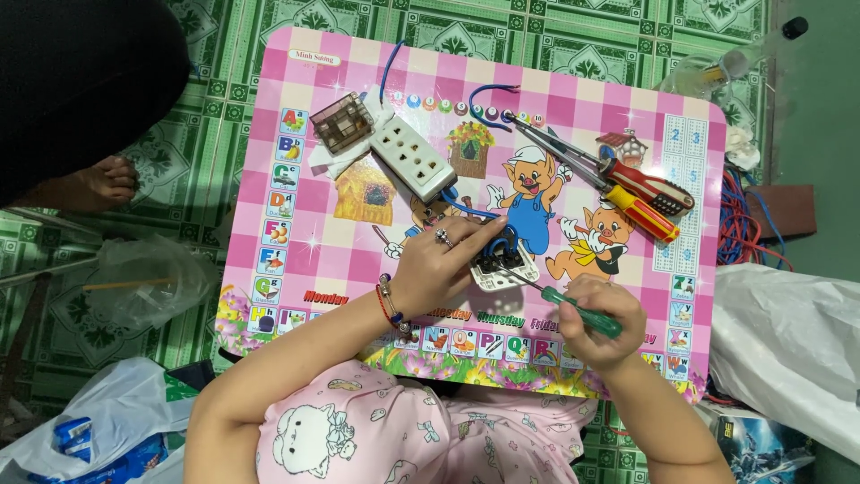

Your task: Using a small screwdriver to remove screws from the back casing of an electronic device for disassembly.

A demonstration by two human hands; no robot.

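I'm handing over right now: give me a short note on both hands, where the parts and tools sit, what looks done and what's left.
Left hand: pressing down on the small white electrical fitting and its blue wire.
Right hand: gripping the green-handled screwdriver, tip at the fitting.
On the pink table: white socket strip, clear brown box, two red-and-yellow screwdrivers.
Done: wire runs to the fitting.
Left: screw work at the fitting appears unfinished; I cannot tell how tight it is.
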